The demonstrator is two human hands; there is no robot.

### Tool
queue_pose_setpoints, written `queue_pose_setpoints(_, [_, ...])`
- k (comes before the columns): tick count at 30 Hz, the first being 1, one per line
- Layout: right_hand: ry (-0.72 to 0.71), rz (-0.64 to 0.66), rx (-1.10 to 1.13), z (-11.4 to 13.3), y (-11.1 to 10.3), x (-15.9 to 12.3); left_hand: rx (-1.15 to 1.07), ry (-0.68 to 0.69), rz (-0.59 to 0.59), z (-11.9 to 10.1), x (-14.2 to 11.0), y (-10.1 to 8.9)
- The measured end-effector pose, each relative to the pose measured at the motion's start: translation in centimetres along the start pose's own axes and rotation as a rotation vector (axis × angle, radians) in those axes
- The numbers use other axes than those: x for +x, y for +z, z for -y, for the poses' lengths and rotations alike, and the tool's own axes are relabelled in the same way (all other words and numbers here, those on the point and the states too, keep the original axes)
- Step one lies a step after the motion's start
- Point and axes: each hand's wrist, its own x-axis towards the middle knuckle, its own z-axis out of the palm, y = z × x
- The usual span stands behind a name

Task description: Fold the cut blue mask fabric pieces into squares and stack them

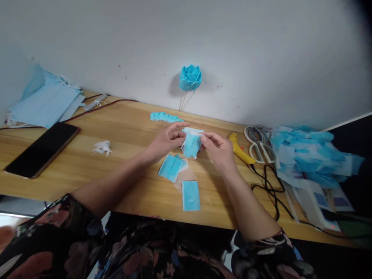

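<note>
Between my two hands, just above the table, is a blue-and-white piece of face mask fabric [192, 145]. My left hand [171, 140] pinches its left edge, and my right hand [216, 147] grips the upper right corner between thumb and fingers. Below them lie blue cut pieces [171, 167] on a thin, see-through beige sheet [187, 176]. Nearer to me is a flat blue rectangle [191, 196]. Behind my hands, a row of small folded blue pieces [164, 116] lies on the wood.
A blue fabric flower [190, 78] on a thin stem leans at the wall. Left are a black phone [43, 149], stacked masks [48, 102] and white scraps [102, 147]. Right are a yellow glue gun [241, 150], scissors [263, 151], a black cable [269, 186] and heaped blue scraps [308, 153].
</note>
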Motion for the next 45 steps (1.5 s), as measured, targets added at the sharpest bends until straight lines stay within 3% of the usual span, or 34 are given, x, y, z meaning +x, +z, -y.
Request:
queue_pose_setpoints(5, [-0.057,-0.146,-0.029,-0.4,-0.1,0.2,0.006,0.020,0.018,0.0,0.0,0.0])
queue_pose_setpoints(18, [0.002,-0.149,0.135,-1.0,-0.2,0.7,-0.045,-0.027,-0.021,0.3,0.0,-0.2])
queue_pose_setpoints(24, [-0.008,-0.178,0.168,-1.2,-0.3,0.8,0.055,0.017,0.064,0.4,0.1,-0.5])
queue_pose_setpoints(28, [-0.024,-0.264,0.228,-1.5,-0.6,1.4,0.177,0.091,0.021,-0.1,0.7,-1.4])
queue_pose_setpoints(31, [-0.008,-0.317,0.297,-1.8,-0.8,2.0,0.476,0.186,-0.053,-2.6,0.7,-3.0])
queue_pose_setpoints(34, [0.018,-0.355,0.319,-2.1,-0.7,2.4,0.986,0.328,-0.189,-7.1,-0.7,-5.5])
queue_pose_setpoints(36, [0.006,-0.355,0.333,-2.1,-0.6,2.4,1.220,0.329,-0.251,-9.9,-2.3,-7.4])
queue_pose_setpoints(40, [-0.024,-0.331,0.357,-2.2,-0.4,2.4,1.495,0.160,-0.293,-12.6,-6.5,-11.5])
queue_pose_setpoints(42, [-0.039,-0.321,0.361,-2.4,-0.4,2.5,1.536,-0.006,-0.243,-12.3,-8.6,-13.7])
queue_pose_setpoints(45, [-0.058,-0.294,0.342,-3.3,-0.4,2.7,1.420,-0.249,-0.172,-11.3,-11.1,-16.4])
